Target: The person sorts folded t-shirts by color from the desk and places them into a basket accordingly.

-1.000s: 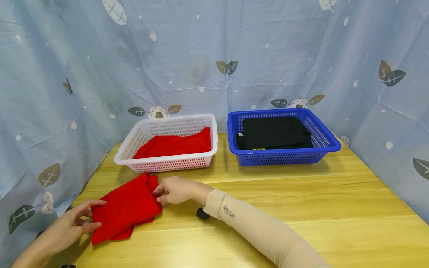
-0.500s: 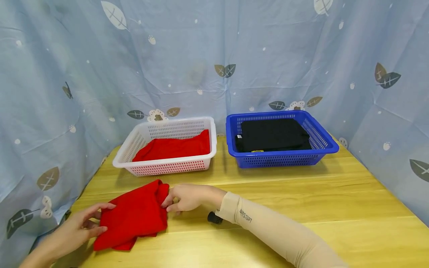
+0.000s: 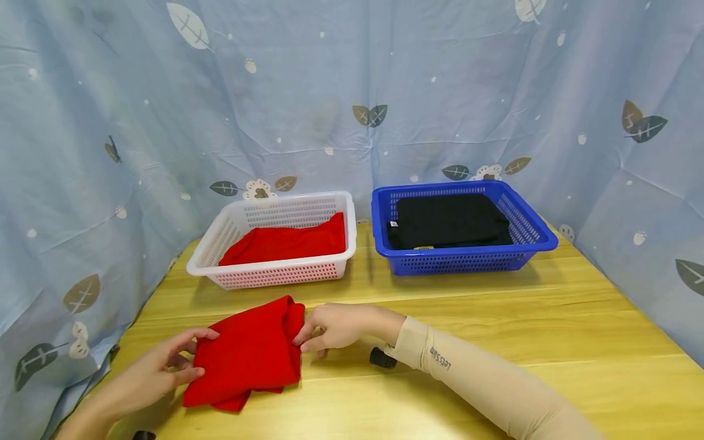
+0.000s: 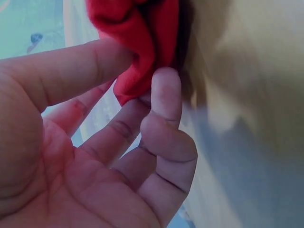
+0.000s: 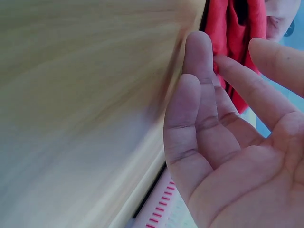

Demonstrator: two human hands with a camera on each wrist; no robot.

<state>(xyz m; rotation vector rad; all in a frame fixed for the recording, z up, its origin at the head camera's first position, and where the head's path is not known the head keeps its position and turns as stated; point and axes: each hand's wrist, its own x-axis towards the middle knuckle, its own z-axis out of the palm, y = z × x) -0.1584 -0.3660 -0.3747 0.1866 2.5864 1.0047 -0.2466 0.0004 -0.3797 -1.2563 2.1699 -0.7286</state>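
A folded red garment (image 3: 247, 351) lies on the wooden table in the head view, in front of the white basket (image 3: 275, 272). My left hand (image 3: 151, 370) holds its left edge; in the left wrist view the thumb (image 4: 102, 59) and fingers (image 4: 166, 95) lie to either side of the cloth. At the opposite edge, my right hand (image 3: 343, 327) pinches the folded layers with thumb and index finger. The right wrist view shows the red cloth (image 5: 230, 42) at those fingertips, the other fingers curving beside it. The garment's underside is hidden.
Inside the white basket is another red garment (image 3: 286, 241). A blue basket (image 3: 467, 263) to its right contains folded black clothing (image 3: 451, 217). Both stand at the back of the table (image 3: 495, 330), before a patterned blue curtain (image 3: 308, 91). A black wrist-camera piece (image 3: 382, 357) sits under the right wrist.
Both hands and the red garment between them have moved to the right across the table. The garment keeps its folded shape, and the baskets stay in place.
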